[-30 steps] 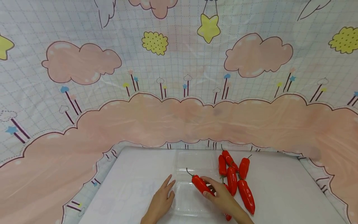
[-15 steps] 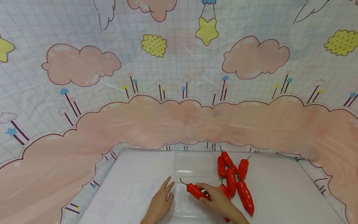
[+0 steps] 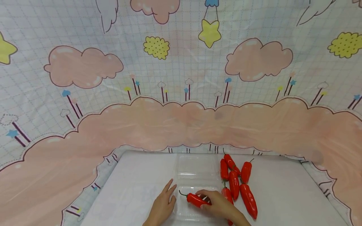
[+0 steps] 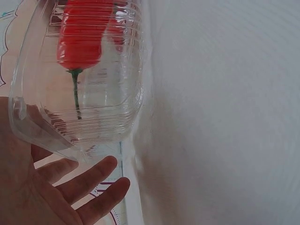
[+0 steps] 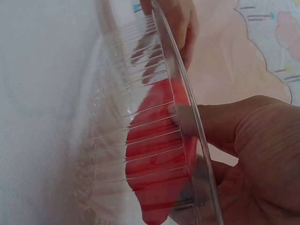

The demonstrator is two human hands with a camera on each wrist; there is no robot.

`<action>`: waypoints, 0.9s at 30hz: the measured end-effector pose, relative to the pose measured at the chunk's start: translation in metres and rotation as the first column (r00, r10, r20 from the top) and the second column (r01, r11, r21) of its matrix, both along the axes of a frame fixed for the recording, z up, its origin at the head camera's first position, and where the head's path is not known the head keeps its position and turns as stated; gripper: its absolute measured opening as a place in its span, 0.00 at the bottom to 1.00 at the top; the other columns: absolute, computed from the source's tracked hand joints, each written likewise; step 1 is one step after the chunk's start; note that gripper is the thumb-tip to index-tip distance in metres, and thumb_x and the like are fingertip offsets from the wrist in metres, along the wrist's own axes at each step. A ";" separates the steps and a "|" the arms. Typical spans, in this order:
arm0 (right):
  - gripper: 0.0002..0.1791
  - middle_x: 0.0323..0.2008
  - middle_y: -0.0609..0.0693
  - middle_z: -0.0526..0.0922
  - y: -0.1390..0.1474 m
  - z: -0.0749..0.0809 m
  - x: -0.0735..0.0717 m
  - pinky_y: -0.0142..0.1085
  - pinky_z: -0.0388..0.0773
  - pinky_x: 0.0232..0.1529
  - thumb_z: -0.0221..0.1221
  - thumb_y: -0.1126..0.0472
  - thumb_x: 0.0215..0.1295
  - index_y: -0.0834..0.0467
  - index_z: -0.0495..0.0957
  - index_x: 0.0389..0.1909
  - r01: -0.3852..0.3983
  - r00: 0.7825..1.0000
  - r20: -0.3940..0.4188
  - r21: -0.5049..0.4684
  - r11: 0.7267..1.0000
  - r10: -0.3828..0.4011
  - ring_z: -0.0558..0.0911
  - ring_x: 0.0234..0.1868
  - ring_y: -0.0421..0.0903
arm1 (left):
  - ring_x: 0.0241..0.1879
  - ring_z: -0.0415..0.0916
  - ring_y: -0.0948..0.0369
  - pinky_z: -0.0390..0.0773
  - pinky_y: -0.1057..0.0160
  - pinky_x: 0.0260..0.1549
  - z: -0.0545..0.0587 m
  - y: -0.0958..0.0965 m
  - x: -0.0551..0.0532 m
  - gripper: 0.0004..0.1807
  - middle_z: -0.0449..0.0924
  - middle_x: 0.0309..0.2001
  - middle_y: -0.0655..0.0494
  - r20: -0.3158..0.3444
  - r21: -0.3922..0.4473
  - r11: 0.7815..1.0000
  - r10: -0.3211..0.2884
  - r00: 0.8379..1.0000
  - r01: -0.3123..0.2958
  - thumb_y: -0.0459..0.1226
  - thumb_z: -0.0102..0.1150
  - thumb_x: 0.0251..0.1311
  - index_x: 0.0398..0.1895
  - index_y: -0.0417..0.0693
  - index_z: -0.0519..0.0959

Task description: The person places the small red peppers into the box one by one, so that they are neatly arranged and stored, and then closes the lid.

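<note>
My right hand (image 3: 217, 203) pinches a glossy red chili pepper (image 3: 194, 199) between thumb and fingers, its green stem toward the left. That pepper lies low inside the near half of a clear plastic clamshell box (image 3: 181, 217); in the right wrist view, its red body (image 5: 152, 154) shows through the ribbed wall, and the thumb reaches over the rim. On the box's left side, my left hand (image 3: 162, 204) rests with fingers extended. In the left wrist view, those fingers (image 4: 89, 180) spread beside the box's corner (image 4: 108, 124), and the pepper's stem end is visible through the plastic.
The box's lid half (image 3: 192, 164) lies folded back on the white table (image 3: 135, 182). Several more red peppers, among them a long one (image 3: 249, 201), lie in a loose group right of the box, partly under the right forearm. A printed cloth (image 3: 198, 122) hangs behind the table.
My right hand has moved the pepper down and leftward into the near half of the box, turning it flatter. The left hand stays at the box's left side.
</note>
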State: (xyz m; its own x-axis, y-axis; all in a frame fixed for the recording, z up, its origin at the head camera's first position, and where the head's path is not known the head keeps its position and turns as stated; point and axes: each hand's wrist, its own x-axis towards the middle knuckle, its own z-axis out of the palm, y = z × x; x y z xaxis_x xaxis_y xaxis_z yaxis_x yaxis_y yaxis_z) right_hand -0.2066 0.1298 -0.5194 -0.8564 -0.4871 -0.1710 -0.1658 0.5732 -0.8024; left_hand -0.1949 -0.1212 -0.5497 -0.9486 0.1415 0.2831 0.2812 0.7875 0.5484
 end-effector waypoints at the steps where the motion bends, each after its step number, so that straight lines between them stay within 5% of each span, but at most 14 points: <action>1: 0.23 0.44 0.44 0.84 0.000 -0.001 0.000 0.49 0.82 0.49 0.67 0.60 0.58 0.48 0.79 0.56 -0.004 1.000 0.008 0.001 1.000 0.004 0.79 0.41 0.43 | 0.57 0.79 0.48 0.80 0.45 0.50 0.000 0.000 0.000 0.22 0.68 0.71 0.50 -0.001 -0.001 1.000 -0.002 1.000 0.002 0.33 0.54 0.63 0.60 0.42 0.77; 27: 0.14 0.37 0.39 0.84 -0.002 -0.004 -0.001 0.45 0.82 0.53 0.68 0.59 0.58 0.48 0.83 0.46 -0.088 0.994 0.064 0.049 0.995 0.085 0.79 0.35 0.39 | 0.54 0.81 0.49 0.81 0.46 0.47 0.004 0.000 0.004 0.21 0.68 0.71 0.49 0.009 -0.005 1.000 -0.014 1.000 0.014 0.33 0.54 0.63 0.60 0.41 0.77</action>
